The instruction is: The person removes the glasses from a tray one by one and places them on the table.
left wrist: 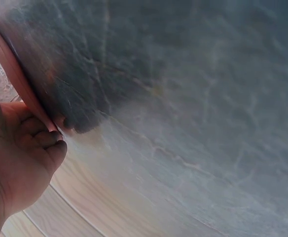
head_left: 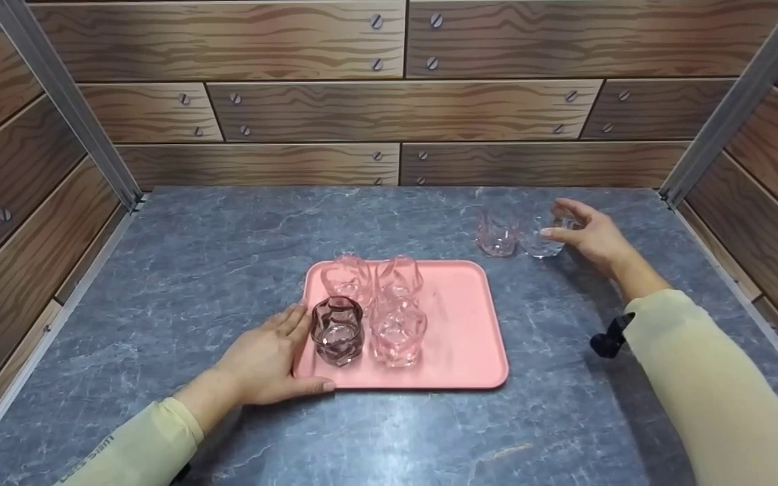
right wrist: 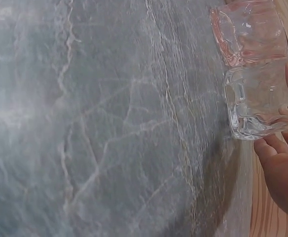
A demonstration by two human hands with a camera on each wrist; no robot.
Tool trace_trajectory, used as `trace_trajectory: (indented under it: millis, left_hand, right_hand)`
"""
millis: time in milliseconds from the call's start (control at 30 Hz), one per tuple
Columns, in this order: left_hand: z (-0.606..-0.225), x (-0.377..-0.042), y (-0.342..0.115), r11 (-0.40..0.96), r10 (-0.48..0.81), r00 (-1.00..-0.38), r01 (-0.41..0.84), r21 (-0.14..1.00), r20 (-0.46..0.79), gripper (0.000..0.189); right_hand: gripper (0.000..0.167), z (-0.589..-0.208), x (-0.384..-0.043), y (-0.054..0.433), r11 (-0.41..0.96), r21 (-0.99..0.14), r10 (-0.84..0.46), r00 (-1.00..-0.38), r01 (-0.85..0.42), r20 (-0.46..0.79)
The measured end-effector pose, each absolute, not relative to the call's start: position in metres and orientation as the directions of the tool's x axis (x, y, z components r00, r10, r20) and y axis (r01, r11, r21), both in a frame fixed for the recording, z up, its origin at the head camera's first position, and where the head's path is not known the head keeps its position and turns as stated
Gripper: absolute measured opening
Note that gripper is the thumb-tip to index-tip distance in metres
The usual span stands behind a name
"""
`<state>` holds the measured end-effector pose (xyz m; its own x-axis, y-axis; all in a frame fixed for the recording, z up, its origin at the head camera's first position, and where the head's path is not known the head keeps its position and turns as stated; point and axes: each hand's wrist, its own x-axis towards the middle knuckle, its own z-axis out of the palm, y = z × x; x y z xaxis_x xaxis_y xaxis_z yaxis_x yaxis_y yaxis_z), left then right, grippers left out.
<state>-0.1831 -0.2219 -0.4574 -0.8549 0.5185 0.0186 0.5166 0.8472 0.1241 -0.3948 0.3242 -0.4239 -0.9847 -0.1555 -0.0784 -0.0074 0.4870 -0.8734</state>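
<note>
clear glass (head_left: pixel 539 244) in right hand (head_left: pixel 595 237), pink glass (head_left: pixel 497 239) beside it

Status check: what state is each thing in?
Pink tray: flat on the table
Dark glass: upright on the tray
Three pale glasses: upright on the tray
Pinkish glass: upright on the table
Clear glass: upright, gripped by the right hand
Left hand: touching the tray's edge
</note>
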Motion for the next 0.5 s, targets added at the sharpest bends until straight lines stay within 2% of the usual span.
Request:
trace_trajectory:
  millis: [333,500]
  left_hand:
    - [-0.458,-0.183,-0.2228,0.84,0.529,-0.848,0.53,0.118,0.037,0.122]
    - [-0.4589,-0.1836,-0.2225,0.839,0.532,-0.846,0.531,0.117,0.032,0.122]
  right_hand:
    - [0.091,-0.422,-0.3956,0.3246,0.481,-0.876,-0.178,-0.98,-0.012,-0.084]
    - [0.097,-0.4195,-0.3948,0.3265,0.482,-0.876,-0.189,-0.977,-0.005,-0.098]
